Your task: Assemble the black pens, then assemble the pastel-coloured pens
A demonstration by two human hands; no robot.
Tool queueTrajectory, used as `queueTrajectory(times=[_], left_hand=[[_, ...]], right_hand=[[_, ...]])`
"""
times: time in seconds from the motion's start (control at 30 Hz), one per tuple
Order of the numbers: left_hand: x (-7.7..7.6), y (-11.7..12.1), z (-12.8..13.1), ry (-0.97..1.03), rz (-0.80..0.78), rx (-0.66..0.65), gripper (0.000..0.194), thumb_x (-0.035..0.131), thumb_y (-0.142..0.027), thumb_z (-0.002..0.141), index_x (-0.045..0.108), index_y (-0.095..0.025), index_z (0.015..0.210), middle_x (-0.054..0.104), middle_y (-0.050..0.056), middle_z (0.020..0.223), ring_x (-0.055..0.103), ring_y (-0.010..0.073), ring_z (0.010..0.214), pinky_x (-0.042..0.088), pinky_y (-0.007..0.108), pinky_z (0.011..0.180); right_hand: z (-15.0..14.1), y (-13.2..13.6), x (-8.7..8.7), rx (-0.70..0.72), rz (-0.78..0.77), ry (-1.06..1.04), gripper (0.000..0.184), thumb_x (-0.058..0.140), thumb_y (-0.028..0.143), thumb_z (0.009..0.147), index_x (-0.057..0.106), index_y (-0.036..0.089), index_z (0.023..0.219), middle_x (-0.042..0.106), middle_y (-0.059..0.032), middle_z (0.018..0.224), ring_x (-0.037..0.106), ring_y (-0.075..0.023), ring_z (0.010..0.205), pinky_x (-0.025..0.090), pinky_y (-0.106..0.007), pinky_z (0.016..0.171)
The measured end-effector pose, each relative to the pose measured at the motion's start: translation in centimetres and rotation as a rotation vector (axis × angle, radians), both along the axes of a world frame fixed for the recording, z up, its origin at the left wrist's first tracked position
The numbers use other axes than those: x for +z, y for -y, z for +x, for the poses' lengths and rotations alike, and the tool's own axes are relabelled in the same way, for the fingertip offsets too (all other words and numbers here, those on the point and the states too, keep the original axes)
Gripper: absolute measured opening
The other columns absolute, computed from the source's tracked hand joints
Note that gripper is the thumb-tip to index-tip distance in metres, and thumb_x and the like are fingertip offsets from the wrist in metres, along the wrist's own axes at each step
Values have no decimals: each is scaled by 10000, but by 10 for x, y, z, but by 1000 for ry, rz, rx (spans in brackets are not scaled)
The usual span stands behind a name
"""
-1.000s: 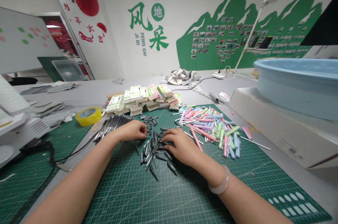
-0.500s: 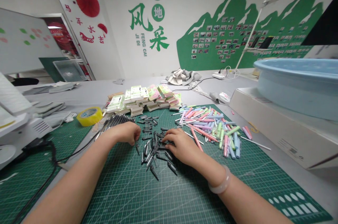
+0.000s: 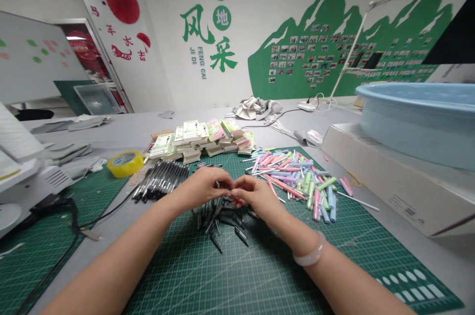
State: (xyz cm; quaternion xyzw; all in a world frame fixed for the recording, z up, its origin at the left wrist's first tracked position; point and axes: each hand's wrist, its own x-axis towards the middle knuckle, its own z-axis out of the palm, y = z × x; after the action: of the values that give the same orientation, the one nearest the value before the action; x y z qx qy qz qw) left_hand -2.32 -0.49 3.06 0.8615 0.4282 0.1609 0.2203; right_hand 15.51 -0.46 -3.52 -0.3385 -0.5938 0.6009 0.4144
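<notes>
My left hand (image 3: 205, 186) and my right hand (image 3: 252, 195) meet just above a scatter of small black pen parts (image 3: 222, 218) on the green cutting mat (image 3: 230, 275). Both hands are pinched closed, fingertips touching each other around a small dark piece I cannot make out. A row of black pens (image 3: 161, 180) lies to the left of my left hand. A heap of pastel pen barrels (image 3: 297, 179) lies to the right of my right hand. A pale bangle sits on my right wrist.
Stacked small packets (image 3: 202, 137) and a yellow tape roll (image 3: 125, 162) lie behind the mat. At the right a white box (image 3: 401, 181) carries a blue basin (image 3: 419, 117). A white device with black cables (image 3: 33, 186) stands at the left. Cloths lie farther back.
Both hands have lifted off the scattered black parts and come together above the pile; my left hand moved right from beside the black pens.
</notes>
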Motion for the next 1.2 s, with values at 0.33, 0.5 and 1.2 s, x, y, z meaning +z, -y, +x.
queueTrajectory(times=[0.33,0.5,1.2], left_hand=[[-20,-30,-48,-325,-15,227,95,626,-261,683,674,-217,752,671,-8,720,591,150,670,378,222,574],[-36,-34,-58,-506,-39,263,129,672,-271,616,677,-240,741,675,0,753,583,162,664,337,219,528],[-37,-27,-33,-325,58,114,182,643,-192,644,661,-234,820,626,-10,769,557,148,701,359,212,593]], right_hand=[[4,-3,3,-144,-90,-39,223,667,264,654,684,146,844,640,-14,680,551,-115,574,418,-247,550],[5,-5,2,-200,-47,-48,180,665,259,650,669,161,801,620,-3,663,543,-120,577,428,-255,556],[8,-8,2,-287,-38,-28,206,661,288,646,658,164,811,623,-8,685,555,-126,581,440,-264,569]])
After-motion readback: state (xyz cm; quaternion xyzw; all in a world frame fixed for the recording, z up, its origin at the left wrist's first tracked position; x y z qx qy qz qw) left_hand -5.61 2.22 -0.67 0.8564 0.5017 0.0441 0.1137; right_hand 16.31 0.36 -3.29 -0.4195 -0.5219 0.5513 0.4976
